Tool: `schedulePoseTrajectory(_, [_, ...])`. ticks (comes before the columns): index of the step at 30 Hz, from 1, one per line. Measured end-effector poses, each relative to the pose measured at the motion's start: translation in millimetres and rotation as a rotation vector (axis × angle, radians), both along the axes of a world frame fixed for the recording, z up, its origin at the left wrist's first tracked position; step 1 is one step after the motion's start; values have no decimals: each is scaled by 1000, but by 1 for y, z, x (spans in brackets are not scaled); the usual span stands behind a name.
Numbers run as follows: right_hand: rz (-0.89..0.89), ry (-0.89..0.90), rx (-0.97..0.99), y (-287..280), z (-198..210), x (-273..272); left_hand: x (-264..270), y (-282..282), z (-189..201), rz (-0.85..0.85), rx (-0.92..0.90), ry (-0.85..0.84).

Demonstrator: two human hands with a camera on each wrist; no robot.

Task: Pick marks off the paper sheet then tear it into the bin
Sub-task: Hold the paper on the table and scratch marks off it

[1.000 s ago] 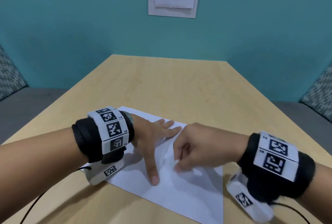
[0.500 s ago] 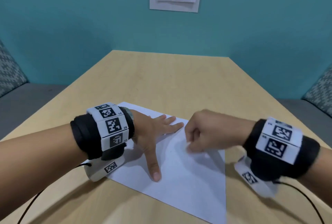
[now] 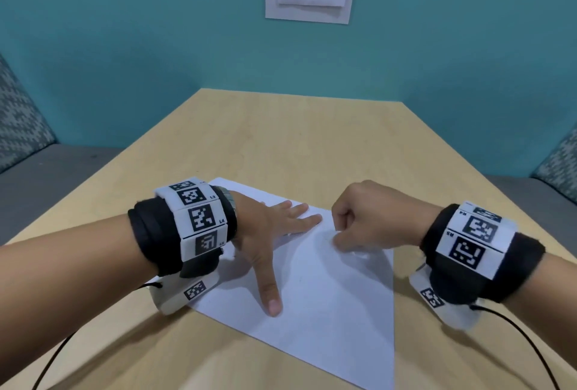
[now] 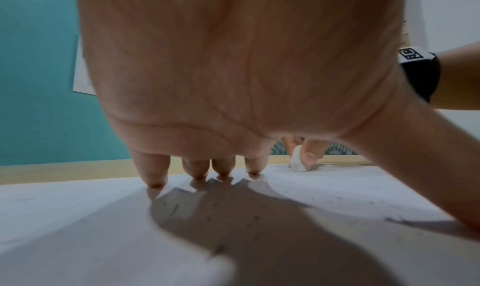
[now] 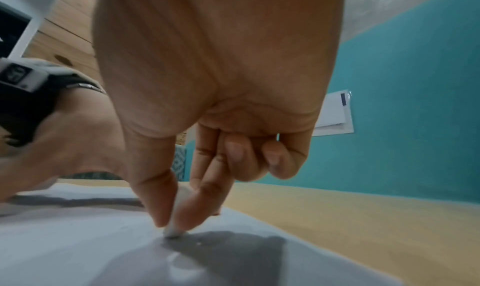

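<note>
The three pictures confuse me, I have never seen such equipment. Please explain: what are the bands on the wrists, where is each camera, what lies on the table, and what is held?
No machine works here: a person uses two bare hands. The black wrist bands with square patterns carry small cameras. The wide picture comes from a camera on the head; the two close pictures look along each palm toward the fingers.

On the wooden table lies one white paper sheet. The left hand presses it flat with spread fingers. The right hand pinches a small white eraser between thumb and fingers, its tip on the sheet. Small dark specks lie on the paper. No bin is visible.
</note>
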State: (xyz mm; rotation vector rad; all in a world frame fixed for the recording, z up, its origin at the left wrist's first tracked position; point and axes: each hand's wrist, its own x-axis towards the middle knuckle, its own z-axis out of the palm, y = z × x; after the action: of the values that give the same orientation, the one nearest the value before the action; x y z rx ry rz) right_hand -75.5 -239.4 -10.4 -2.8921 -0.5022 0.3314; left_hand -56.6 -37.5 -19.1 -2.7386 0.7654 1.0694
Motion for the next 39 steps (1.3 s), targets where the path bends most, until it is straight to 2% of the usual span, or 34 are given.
schedulePoseTrajectory(4, [77, -59, -38, 11, -2, -14, 0, -1, 0, -9, -13, 0])
schedulePoseTrajectory(8, [236, 109, 43, 22, -1, -38, 2, -1, -3, -21, -25, 0])
schedulePoseTrajectory(10, [197, 152, 56, 17, 0, -33, 3, 0, -4, -17, -32, 4])
schedulePoseTrajectory(13, [48, -4, 1, 1, 0, -12, 1, -1, -1, 0, -12, 3])
schedulePoseTrajectory(15, [23, -31, 34, -2, -2, -9, -1, -2, 1, 6, -8, 2])
schedulePoseTrajectory(20, [201, 282, 106, 8, -3, -36, 2, -1, -3, -3, -12, 8])
schedulePoseTrajectory(26, [25, 8, 32, -8, -2, -6, -2, -5, 4, 14, 2, 7])
schedulePoseTrajectory(28, [86, 37, 39, -2, -3, -15, -2, -5, 4, 14, -10, 13])
schedulePoseTrajectory(31, [196, 261, 91, 9, -2, -32, -1, -5, 2, 0, -1, 1])
schedulePoseTrajectory(32, [199, 260, 83, 9, -1, -30, 0, -5, 1, 2, 0, 4])
schedulePoseTrajectory(36, [62, 7, 6, 1, -1, -3, 0, -5, 1, 13, -1, 16])
schedulePoseTrajectory(39, [85, -9, 71, 7, -6, -6, 1, -4, 1, 7, -12, 10])
